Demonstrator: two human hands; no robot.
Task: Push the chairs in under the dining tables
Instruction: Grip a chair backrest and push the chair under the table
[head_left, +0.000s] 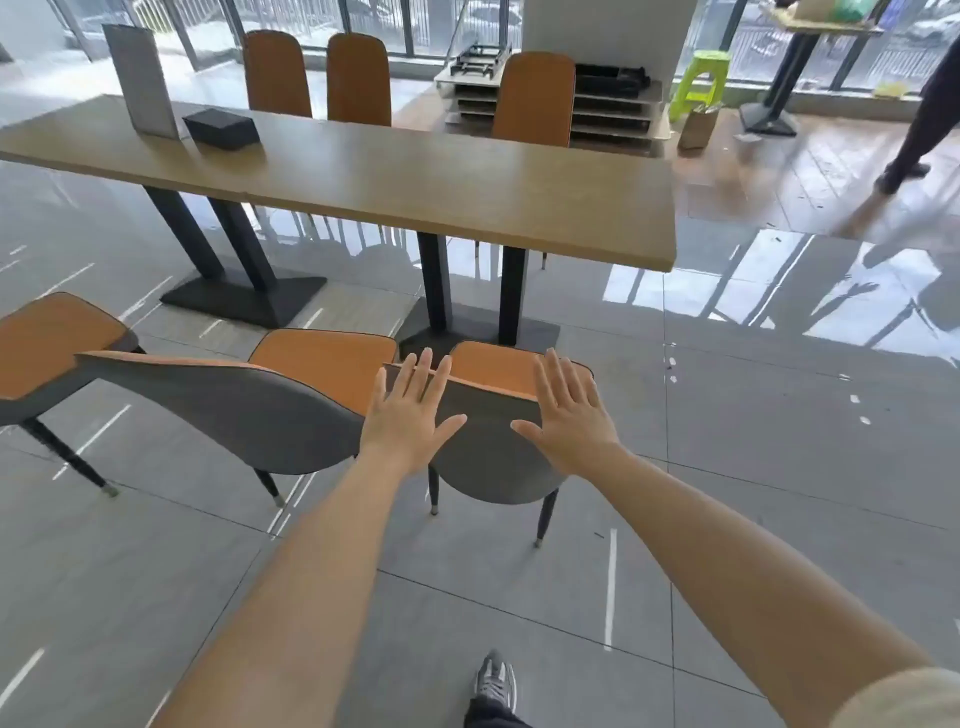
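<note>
Fingers (423, 369) of my left hand (410, 421) and right hand (569, 421) lie spread, straight, over the nearest chair (488, 457) backrest; I count six chairs (358, 78), one desk (415, 176).

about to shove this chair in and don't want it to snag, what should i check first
1. Left hand and right hand flat on the right chair's backrest: ok.
2. Seat points at the dining table: ok.
3. Chair legs will clear the pedestal base: cannot tell.
4. Middle chair clear of this one: cannot tell, they overlap in view.
5. Person at far right out of the path: ok.
</note>
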